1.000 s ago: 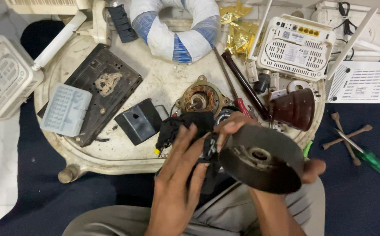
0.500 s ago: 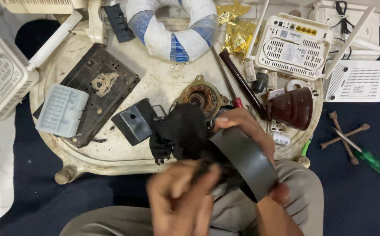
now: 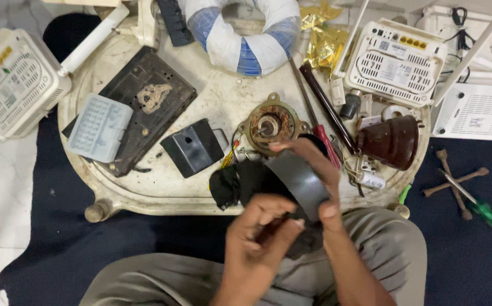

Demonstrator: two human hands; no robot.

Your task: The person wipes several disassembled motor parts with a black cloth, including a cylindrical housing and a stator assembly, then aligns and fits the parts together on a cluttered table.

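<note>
My right hand (image 3: 314, 164) grips a dark grey round metal cover (image 3: 294, 181), fingers over its top edge and thumb on its near edge. The cover is tilted, its rim towards me, just above my lap at the front rim of the table. A black cloth (image 3: 234, 182) bunches against the cover's left side. My left hand (image 3: 260, 232) is closed below it, fingers pressed on the cloth and the cover's lower part. The cover's underside is hidden.
On the round whitish table (image 3: 144, 198) lie a copper-wound motor stator (image 3: 268, 124), a small black box (image 3: 192, 147), a black plate (image 3: 144, 105), a clear plastic case (image 3: 99, 127), a blue-white wire coil (image 3: 246, 39), a brown bell-shaped cover (image 3: 390, 141) and a red screwdriver (image 3: 328, 147). White routers (image 3: 396, 56) lie around, with a green screwdriver (image 3: 486, 214) on the floor.
The round cover turned from face-up to edge-on and came closer to me. My left hand dropped from its upper left to below it, with the cloth.
</note>
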